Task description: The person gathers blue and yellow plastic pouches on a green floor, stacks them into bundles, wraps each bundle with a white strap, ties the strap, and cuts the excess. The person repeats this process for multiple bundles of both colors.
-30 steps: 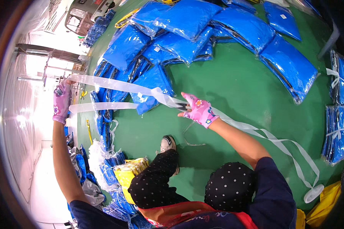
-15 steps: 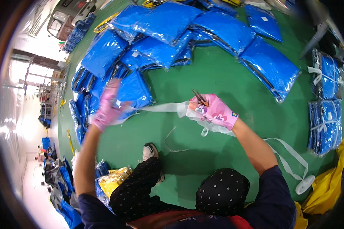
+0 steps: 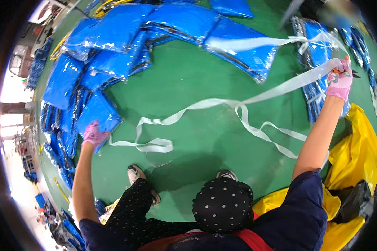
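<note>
My right hand, in a pink flowered glove, is raised at the far right and closed around a white fabric strip. Small scissors with dark blades and a bit of orange handle stick out of the same fist. From there the strip runs loosely leftward over the floor, and another length streams up in the air. At the left, my left hand, also pink-gloved, lies against a blue bagged package, thumb and fingers apart. One end of the strip lies close to its thumb.
Several shiny blue packages form an arc on the green floor. Strip-tied blue bundles stand at the right, near yellow sheeting. A person's dotted cap shows at the bottom.
My right hand has swung far right and up, drawing the strip out. My left hand has moved down and left onto a blue package. The whole view has shifted right.
</note>
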`<state>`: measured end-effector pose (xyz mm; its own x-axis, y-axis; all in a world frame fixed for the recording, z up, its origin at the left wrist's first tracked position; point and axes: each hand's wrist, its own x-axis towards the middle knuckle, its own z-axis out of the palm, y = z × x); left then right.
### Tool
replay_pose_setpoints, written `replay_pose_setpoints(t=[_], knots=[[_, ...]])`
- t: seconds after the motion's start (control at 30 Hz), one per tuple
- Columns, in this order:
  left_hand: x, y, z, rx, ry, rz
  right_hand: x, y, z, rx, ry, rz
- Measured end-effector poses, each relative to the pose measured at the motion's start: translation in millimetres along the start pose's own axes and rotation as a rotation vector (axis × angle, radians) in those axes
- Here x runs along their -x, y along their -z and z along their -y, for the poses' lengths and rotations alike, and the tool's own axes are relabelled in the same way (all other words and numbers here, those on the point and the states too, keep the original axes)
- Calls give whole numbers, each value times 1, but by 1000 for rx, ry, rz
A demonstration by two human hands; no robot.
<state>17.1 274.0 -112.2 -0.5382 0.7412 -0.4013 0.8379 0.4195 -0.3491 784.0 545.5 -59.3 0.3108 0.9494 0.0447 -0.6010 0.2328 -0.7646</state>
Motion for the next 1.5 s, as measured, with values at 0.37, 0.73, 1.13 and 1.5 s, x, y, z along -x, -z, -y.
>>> replay_pose_setpoints(t=[0.37,0.73,1.13,1.5], knots=[[43,16,-348,519,-940,-150,62,-164,-35,78,-269,553],[69,15,-304,1690,-643,317,-46,78,40,1063,111,-85],[92,144,-261,923,-581,-96,176,111,-89,1535,95,403],[45,165,-369,554,-1031,-1079,266,142,-110,1748,-214,363]])
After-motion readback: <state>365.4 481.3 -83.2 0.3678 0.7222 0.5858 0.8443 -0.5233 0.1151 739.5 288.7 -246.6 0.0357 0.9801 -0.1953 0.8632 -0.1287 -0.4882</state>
